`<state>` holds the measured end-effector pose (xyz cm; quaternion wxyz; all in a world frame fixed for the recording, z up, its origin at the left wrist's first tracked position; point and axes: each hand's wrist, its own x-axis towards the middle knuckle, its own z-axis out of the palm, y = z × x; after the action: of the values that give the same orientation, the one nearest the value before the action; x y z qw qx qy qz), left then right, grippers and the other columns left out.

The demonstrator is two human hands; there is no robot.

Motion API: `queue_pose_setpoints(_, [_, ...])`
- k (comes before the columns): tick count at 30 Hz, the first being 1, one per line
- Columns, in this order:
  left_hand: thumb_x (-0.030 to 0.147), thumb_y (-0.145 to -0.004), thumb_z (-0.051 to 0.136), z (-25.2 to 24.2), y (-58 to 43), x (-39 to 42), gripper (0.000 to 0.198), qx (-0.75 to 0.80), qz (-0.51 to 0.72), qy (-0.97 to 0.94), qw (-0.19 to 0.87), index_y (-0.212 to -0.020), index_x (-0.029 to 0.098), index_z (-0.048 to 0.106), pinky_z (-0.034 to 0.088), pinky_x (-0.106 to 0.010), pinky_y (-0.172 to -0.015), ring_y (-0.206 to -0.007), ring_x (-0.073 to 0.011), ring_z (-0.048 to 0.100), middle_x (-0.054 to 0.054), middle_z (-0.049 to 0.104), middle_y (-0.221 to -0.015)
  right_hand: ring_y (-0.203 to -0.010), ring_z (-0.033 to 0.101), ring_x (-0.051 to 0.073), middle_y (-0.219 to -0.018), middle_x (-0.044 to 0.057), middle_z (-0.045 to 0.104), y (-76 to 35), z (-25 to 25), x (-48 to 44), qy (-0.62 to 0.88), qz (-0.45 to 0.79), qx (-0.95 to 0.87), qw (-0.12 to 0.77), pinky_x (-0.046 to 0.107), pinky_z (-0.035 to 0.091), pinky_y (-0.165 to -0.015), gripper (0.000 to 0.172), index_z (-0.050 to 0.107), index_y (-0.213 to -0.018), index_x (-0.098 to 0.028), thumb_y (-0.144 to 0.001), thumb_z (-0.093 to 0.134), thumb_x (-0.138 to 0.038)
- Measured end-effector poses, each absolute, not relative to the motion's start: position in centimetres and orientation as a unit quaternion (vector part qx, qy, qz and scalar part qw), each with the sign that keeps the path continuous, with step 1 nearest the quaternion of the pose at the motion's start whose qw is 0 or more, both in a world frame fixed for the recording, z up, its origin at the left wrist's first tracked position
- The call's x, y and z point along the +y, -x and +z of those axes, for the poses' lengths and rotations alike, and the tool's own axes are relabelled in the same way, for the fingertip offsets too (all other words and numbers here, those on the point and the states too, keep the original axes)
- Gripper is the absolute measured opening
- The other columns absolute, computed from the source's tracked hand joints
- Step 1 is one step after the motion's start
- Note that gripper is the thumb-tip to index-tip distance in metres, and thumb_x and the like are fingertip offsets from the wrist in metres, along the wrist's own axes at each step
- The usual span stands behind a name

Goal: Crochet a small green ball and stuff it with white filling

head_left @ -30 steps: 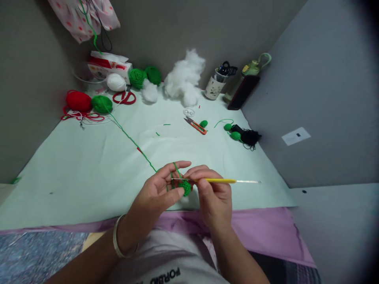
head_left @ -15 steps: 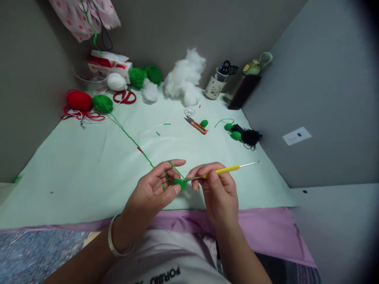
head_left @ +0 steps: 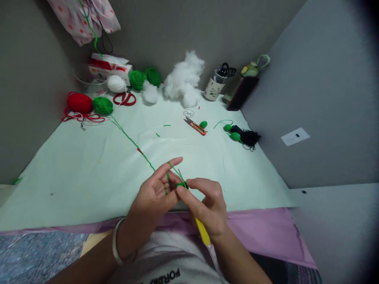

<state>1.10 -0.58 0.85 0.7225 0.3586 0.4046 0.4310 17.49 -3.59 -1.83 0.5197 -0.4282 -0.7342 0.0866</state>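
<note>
A small green crochet piece point(head_left: 180, 184) is pinched in my left hand point(head_left: 158, 188), partly covered by the fingers of both hands. Green yarn point(head_left: 130, 139) loops over my raised left index finger and trails back to a green yarn ball point(head_left: 102, 105). My right hand point(head_left: 209, 201) closes around a yellow-handled crochet hook point(head_left: 202, 232), its thumb and index finger right at the crochet piece. The handle points down toward my body, while a thin metal tip shows beyond the work, close to the yarn.
Orange thread snips point(head_left: 195, 126) lie mid-table beside a small green crocheted ball point(head_left: 203, 124). Red scissors point(head_left: 124, 98), red yarn point(head_left: 79, 102) and white stuffing point(head_left: 183, 81) sit toward the back. A pen cup point(head_left: 213, 87) and black yarn point(head_left: 250, 138) are on the right.
My right hand has moved left against the crochet piece. The hook has swung from pointing right to having its yellow handle down toward me and its metal tip up past the work.
</note>
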Motion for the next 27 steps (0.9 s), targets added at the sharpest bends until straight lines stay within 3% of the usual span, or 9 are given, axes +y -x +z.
queue_pose_setpoints(3, [0.027, -0.084, 0.082, 1.1, -0.5, -0.1, 0.052, 0.338, 0.400, -0.259, 0.812, -0.135, 0.020, 0.071, 0.049, -0.030, -0.082, -0.082, -0.0161, 0.061, -0.001, 0.067, -0.086, -0.088, 0.073, 0.023, -0.101, 0.005, 0.078, -17.5, -1.5, -3.3, 0.427, 0.186, -0.662, 0.587, 0.040, 0.062, -0.075, 0.028, 0.078, -0.121, -0.037, -0.102, 0.064, -0.022])
queue_pose_setpoints(6, [0.025, -0.084, 0.084, 0.8, -0.4, 0.1, 0.049, 0.330, 0.433, -0.272, 0.793, -0.132, 0.024, 0.074, 0.047, -0.030, -0.088, -0.087, -0.0162, 0.062, -0.001, 0.068, -0.089, -0.077, 0.068, 0.020, -0.091, 0.005, 0.075, -17.3, -1.1, -2.6, 0.398, 0.335, -0.550, 0.654, 0.035, 0.057, -0.066, 0.022, 0.080, -0.106, -0.030, -0.106, 0.059, -0.025])
queue_pose_setpoints(9, [0.025, -0.087, 0.084, 0.3, -0.5, -0.1, 0.045, 0.323, 0.442, -0.309, 0.777, -0.131, 0.030, 0.075, 0.047, -0.032, -0.095, -0.095, -0.0178, 0.065, 0.000, 0.067, -0.091, -0.081, 0.069, 0.018, -0.095, 0.005, 0.077, -16.9, -1.3, -2.1, 0.375, 0.411, -0.508, 0.657, 0.032, 0.058, -0.067, 0.018, 0.081, -0.103, -0.028, -0.105, 0.063, -0.028])
queue_pose_setpoints(12, [0.026, -0.090, 0.082, -0.1, -0.3, -0.2, 0.045, 0.323, 0.431, -0.331, 0.775, -0.134, 0.031, 0.073, 0.046, -0.032, -0.098, -0.098, -0.0184, 0.065, 0.000, 0.067, -0.093, -0.082, 0.070, 0.018, -0.097, 0.005, 0.078, -16.8, -1.5, -2.1, 0.383, 0.415, -0.511, 0.648, 0.033, 0.058, -0.071, 0.017, 0.081, -0.104, -0.027, -0.104, 0.064, -0.027])
queue_pose_setpoints(17, [0.029, -0.089, 0.082, -0.2, 0.3, 0.1, 0.046, 0.365, 0.435, -0.358, 0.741, -0.134, 0.029, 0.073, 0.045, -0.029, -0.088, -0.095, -0.0174, 0.062, -0.001, 0.068, -0.095, -0.075, 0.067, 0.017, -0.090, 0.004, 0.077, -17.4, -0.7, -2.3, 0.406, 0.398, -0.505, 0.649, 0.032, 0.056, -0.067, 0.018, 0.081, -0.099, -0.027, -0.104, 0.064, -0.029])
queue_pose_setpoints(22, [0.027, -0.085, 0.084, 0.3, 0.0, 0.1, 0.049, 0.357, 0.436, -0.353, 0.747, -0.133, 0.028, 0.073, 0.047, -0.034, -0.093, -0.096, -0.0197, 0.064, -0.002, 0.069, -0.094, -0.066, 0.064, 0.015, -0.083, 0.003, 0.076, -17.5, -0.6, -1.9, 0.375, 0.480, -0.451, 0.652, 0.030, 0.054, -0.064, 0.016, 0.082, -0.096, -0.026, -0.101, 0.069, -0.034])
queue_pose_setpoints(27, [0.026, -0.087, 0.082, 0.2, -0.3, -0.2, 0.045, 0.332, 0.421, -0.348, 0.769, -0.132, 0.029, 0.073, 0.051, -0.034, -0.097, -0.102, -0.0215, 0.070, -0.003, 0.073, -0.098, -0.087, 0.069, 0.019, -0.097, 0.006, 0.078, -16.9, -1.5, -1.8, 0.361, 0.450, -0.516, 0.633, 0.031, 0.055, -0.069, 0.018, 0.084, -0.104, -0.029, -0.103, 0.066, -0.030])
